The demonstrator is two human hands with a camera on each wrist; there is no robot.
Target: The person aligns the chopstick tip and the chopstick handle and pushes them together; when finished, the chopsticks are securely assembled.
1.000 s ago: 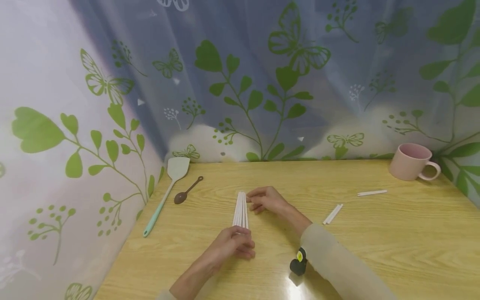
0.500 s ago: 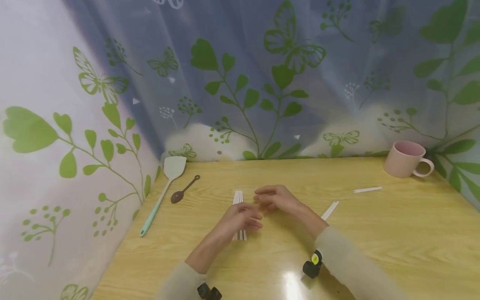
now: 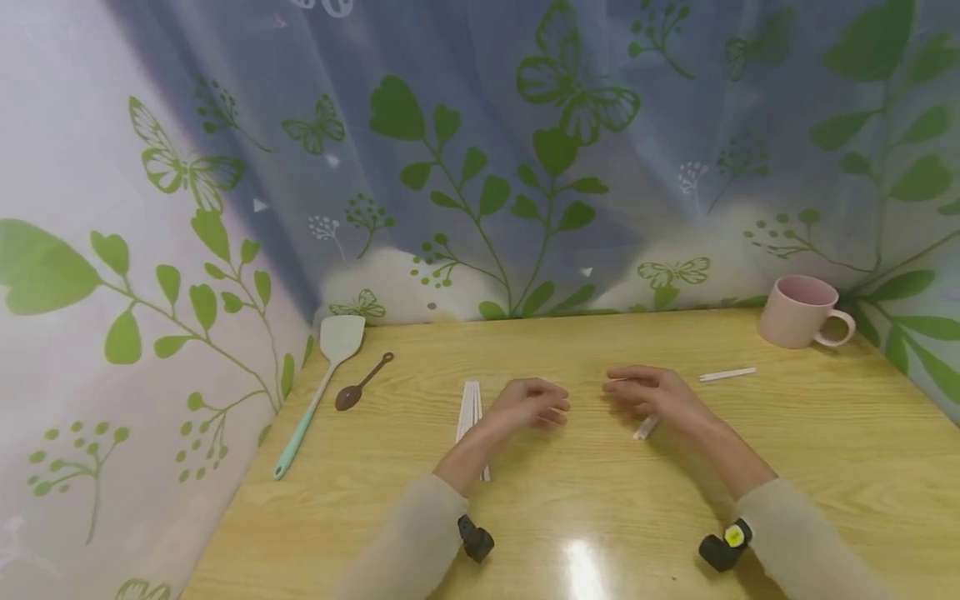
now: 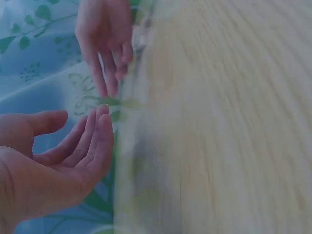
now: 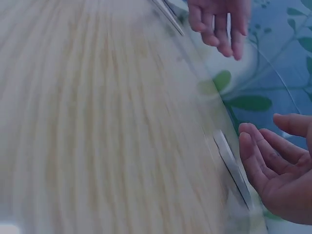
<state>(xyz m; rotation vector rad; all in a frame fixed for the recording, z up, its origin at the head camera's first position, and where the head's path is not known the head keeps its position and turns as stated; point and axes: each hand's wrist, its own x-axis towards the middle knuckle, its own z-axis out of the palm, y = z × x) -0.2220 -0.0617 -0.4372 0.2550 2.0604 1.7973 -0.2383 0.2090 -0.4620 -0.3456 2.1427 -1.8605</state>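
A fan of several thin white sticks (image 3: 469, 407) lies on the table, partly covered by my left wrist. My left hand (image 3: 525, 405) hovers to the right of it, fingers loosely bent and nothing held. Farther right, my right hand (image 3: 660, 395) faces it across a gap, also holding nothing. Under the right hand a pair of short white sticks (image 3: 645, 428) shows in part; it appears beside the fingers in the right wrist view too (image 5: 231, 165). Another white pair (image 3: 727, 375) lies to the right, apart from both hands.
A pink mug (image 3: 798, 312) stands at the table's back right. At the left lie a turner (image 3: 342, 338) with a mint handle and a small brown spoon (image 3: 362, 384). A patterned curtain (image 3: 450, 167) hangs behind the wooden table (image 3: 540, 533).
My left hand has moved off the white sticks, passing over them to the right. My right hand has moved away from them to the right, over the nearer pair.
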